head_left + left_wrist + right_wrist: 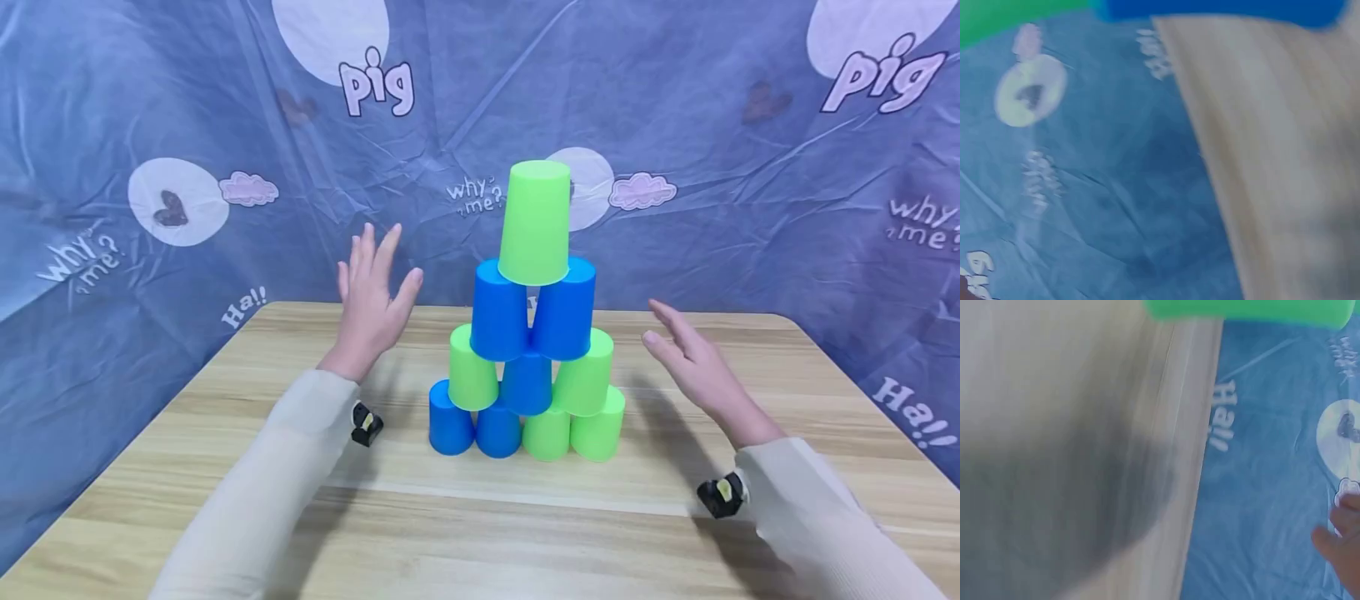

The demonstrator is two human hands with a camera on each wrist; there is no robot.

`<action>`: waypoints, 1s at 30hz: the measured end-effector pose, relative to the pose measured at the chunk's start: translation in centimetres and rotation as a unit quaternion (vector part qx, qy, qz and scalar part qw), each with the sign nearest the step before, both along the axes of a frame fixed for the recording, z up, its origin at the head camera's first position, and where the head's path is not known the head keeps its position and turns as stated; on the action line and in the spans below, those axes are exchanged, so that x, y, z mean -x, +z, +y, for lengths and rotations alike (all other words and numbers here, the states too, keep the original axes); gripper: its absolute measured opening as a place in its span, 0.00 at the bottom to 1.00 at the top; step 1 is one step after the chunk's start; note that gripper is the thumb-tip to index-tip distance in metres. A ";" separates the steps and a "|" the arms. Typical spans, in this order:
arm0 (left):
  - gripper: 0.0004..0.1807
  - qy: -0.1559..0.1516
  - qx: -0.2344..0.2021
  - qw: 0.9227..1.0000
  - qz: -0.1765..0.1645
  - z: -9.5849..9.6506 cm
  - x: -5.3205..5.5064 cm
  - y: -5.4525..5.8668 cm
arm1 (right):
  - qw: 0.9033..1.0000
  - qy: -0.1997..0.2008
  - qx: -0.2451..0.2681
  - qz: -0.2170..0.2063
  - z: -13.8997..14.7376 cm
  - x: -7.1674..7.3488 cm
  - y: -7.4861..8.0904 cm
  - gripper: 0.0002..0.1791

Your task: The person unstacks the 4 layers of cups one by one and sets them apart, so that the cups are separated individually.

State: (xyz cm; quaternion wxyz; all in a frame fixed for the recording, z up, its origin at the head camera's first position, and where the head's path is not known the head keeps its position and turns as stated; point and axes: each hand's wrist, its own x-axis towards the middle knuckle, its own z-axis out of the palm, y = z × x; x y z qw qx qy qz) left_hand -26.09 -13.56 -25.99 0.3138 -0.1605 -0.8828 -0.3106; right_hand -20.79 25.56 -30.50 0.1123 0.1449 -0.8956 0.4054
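A pyramid of upside-down plastic cups stands on the table, with one green cup (536, 223) at its top. Two blue cups (499, 312) bear that one. Below them a blue cup (527, 383) sits between two green cups, and the bottom row has two blue cups (452, 421) on the left and two green cups (597, 425) on the right. Left of the stack my left hand (372, 300) is raised, fingers spread, touching nothing. My right hand (697, 367) hovers at the right, apart from the cups, fingers extended. In the right wrist view part of a green cup (1254, 309) shows.
The wooden table (495, 533) carries the stack near its middle. Behind it hangs a blue printed cloth (465, 100) with lettering. Each sleeve bears a small black device at the wrist, the left one (366, 423) and the right one (722, 495).
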 end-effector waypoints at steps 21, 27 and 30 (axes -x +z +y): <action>0.21 -0.249 -0.278 0.925 -0.072 5.4 -3.9 8.8 | 0.970 0.130 0.165 -0.126 -2.0 -3.4 -3.2 0.31; 0.29 -0.294 -0.240 0.909 -0.176 7.0 -4.8 10.4 | 0.965 0.117 0.156 -0.173 -2.4 -3.1 -4.3 0.38; 0.30 -0.294 -0.216 0.909 -0.200 7.7 -5.0 10.9 | 0.962 0.122 0.160 -0.185 -2.6 -2.9 -4.8 0.41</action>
